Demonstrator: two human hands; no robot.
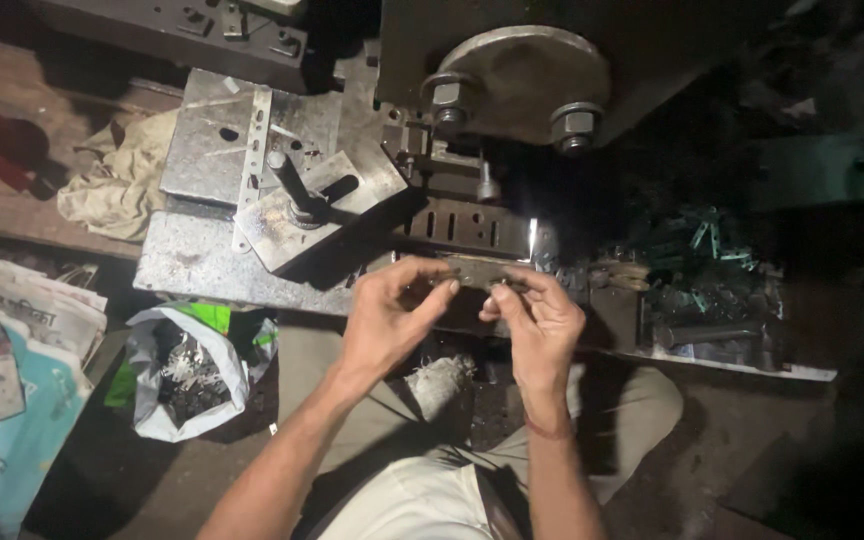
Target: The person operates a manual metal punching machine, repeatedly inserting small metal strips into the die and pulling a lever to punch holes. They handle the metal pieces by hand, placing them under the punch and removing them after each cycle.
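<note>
— What's in the hands?

— A narrow metal strip (470,277), pinched at both ends. The left hand (387,318) closes thumb and fingertips on its left end, the right hand (542,318) does the same on the right, and the strip hangs level between them, just in front of the slotted bed of the press (462,225).

— How far along, would you say?

— Hard to tell. The strip is off the machine, in the air, not seated under anything (whether it has been punched yet, I can't make out in this light).

— And around the grip?

— Below and left of the left hand, an open plastic bag (187,375) holding small pale metal pieces. Out past the right hand, a shallow tray (712,300) heaped with dark scrap bits. Above the left hand lie flat steel plates (242,150), with a crumpled rag (117,180) beyond them.
</note>
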